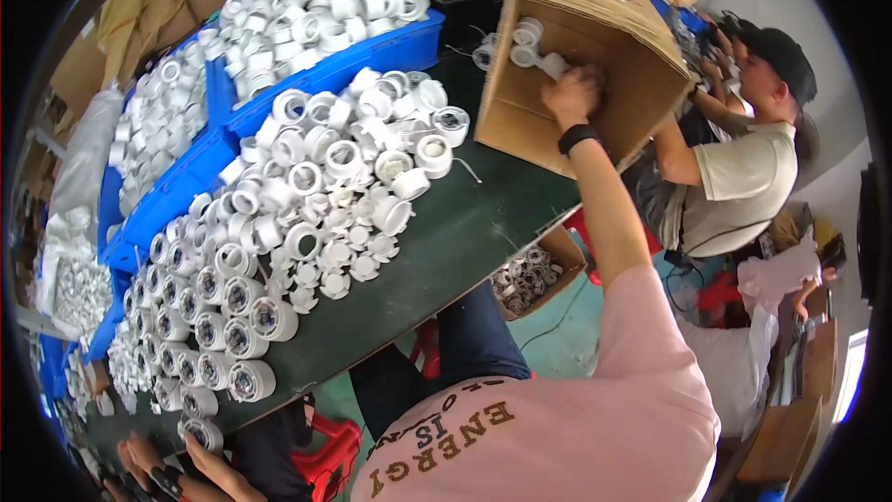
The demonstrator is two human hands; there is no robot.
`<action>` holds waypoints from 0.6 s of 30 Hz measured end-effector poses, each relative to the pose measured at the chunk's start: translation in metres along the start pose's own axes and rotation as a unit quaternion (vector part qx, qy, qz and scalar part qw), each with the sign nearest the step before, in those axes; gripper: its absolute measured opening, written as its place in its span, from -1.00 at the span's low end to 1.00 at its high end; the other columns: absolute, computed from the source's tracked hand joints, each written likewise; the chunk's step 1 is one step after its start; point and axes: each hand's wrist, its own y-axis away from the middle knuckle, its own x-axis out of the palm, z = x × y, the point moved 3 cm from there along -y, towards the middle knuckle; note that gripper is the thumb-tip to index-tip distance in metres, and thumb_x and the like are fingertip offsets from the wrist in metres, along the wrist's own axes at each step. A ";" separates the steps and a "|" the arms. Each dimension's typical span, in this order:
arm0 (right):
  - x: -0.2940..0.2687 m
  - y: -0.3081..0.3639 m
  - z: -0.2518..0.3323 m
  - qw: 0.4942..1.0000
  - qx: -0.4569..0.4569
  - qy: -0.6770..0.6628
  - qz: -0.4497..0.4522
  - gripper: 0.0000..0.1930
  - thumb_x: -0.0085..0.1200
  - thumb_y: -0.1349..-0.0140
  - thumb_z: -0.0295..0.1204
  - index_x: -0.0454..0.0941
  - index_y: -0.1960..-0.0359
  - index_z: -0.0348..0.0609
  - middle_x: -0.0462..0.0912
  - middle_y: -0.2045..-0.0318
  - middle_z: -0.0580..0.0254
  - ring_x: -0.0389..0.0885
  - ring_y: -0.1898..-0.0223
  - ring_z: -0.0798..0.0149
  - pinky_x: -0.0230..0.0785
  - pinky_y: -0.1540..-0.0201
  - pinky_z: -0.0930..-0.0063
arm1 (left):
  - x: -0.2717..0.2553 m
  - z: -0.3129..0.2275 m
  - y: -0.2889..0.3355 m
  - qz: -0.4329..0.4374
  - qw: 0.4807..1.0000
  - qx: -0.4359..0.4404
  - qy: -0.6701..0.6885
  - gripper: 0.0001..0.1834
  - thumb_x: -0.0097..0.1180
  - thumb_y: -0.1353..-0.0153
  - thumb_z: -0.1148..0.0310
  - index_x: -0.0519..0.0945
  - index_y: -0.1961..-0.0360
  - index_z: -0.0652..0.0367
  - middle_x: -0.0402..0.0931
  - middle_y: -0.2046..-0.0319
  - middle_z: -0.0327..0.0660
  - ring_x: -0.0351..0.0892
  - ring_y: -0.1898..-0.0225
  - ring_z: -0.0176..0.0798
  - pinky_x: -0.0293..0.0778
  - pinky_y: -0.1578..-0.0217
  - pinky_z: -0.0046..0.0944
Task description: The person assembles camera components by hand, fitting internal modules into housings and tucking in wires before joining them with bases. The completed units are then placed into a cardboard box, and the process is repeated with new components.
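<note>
My right hand (574, 96) reaches into an open cardboard box (632, 74) that lies on its side at the table's far right. Its curled fingers close on a white round plastic housing (555, 66), partly hidden by the hand. Two more white housings (526, 42) sit beside it near the box's left wall. A black band (578, 138) circles my right wrist. My left hand is out of view.
White rings and housings (307, 177) cover the green table (409, 293). Blue bins (334, 60) behind hold more. At the lower left, another person's hands (218, 474) are by a housing. A co-worker (743, 149) stands right. A box of parts (527, 281) sits below the table edge.
</note>
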 end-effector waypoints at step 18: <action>-0.037 0.078 0.003 0.844 -0.049 -0.500 0.188 -0.55 -0.03 -0.26 -0.09 0.47 0.05 -0.23 0.56 0.32 0.24 0.52 0.31 0.32 0.33 0.21 0.48 | 0.052 -0.041 -0.003 -0.189 0.902 0.284 -0.264 -0.72 -0.06 -0.27 0.27 0.45 0.27 0.34 0.39 0.26 0.06 0.32 0.19 0.08 0.23 0.10 -0.05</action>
